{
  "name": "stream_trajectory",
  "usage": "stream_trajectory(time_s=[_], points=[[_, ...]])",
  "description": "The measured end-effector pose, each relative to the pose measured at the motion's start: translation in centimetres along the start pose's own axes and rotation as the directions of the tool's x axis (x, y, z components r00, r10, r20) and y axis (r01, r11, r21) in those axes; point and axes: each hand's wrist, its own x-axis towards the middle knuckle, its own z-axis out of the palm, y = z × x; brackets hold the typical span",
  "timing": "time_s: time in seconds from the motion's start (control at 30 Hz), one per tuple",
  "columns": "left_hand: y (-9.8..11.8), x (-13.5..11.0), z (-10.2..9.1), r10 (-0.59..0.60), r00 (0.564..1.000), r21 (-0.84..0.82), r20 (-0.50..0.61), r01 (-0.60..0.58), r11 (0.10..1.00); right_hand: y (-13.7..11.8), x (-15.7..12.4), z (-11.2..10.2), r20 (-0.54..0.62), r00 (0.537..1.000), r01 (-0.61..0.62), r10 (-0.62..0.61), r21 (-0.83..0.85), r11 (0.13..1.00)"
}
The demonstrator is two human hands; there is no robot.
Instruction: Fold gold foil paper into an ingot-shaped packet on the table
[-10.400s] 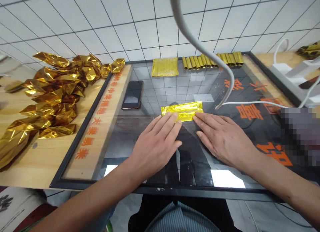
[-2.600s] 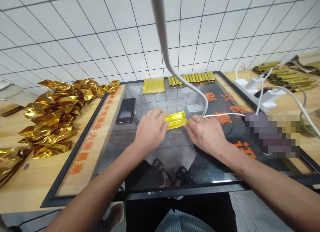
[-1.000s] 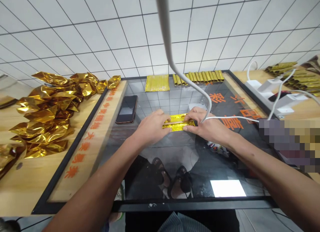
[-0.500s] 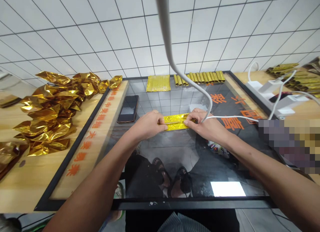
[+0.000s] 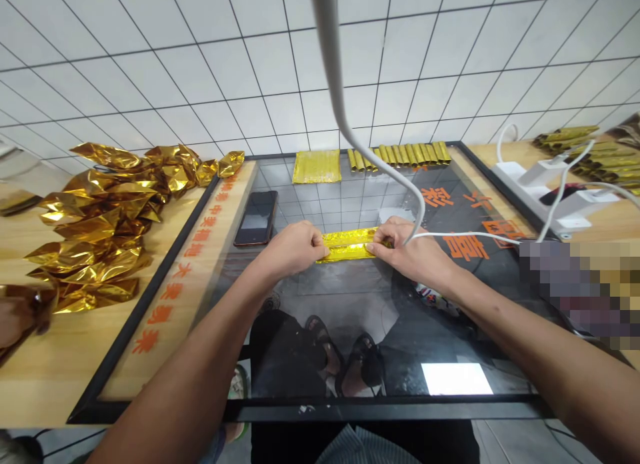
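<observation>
A gold foil sheet (image 5: 346, 245), rolled or folded into a narrow strip, lies on the glass tabletop (image 5: 350, 304) in front of me. My left hand (image 5: 293, 249) pinches its left end with curled fingers. My right hand (image 5: 410, 251) is closed on its right end. A flat gold foil sheet (image 5: 317, 166) and a row of several finished gold foil rolls (image 5: 400, 155) lie at the far edge of the glass.
A heap of crumpled gold foil pieces (image 5: 100, 217) covers the wooden table on the left. A black phone (image 5: 256, 217) lies on the glass left of my hands. A white cable (image 5: 345, 117) hangs down across the middle. White power strips (image 5: 550, 184) and more gold rolls (image 5: 590, 151) are at the right.
Over ten seconds the foil sheet went from a wide flat piece under my flat hands to a narrow strip pinched at both ends. In the last half second both hands barely moved.
</observation>
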Motion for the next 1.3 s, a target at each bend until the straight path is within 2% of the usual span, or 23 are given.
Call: stream_trajectory(time_s=[0.7, 0.97, 1.1, 1.3], points=[[0.1, 0.0, -0.1, -0.034, 0.999, 0.069, 0.032, 0.031, 0.997, 0.0, 0.3, 0.0, 0.030, 0.998, -0.053, 0.052, 0.019, 0.998], [0.6, -0.9, -0.2, -0.074, 0.997, 0.143, -0.017, 0.075, 0.987, 0.6, 0.2, 0.4, 0.013, 1.000, -0.014, 0.014, -0.030, 0.999], [1.7, -1.7, -0.3, -0.054, 0.997, 0.249, -0.053, 0.066, 0.966, 0.2, 0.1, 0.0, 0.022, 1.000, 0.005, -0.004, -0.028, 1.000], [3.2, -2.6, 0.1, 0.055, 0.996, 0.482, -0.069, -0.015, 0.876, -0.2, 0.2, -0.2, 0.024, 1.000, -0.008, 0.009, -0.012, 1.000]])
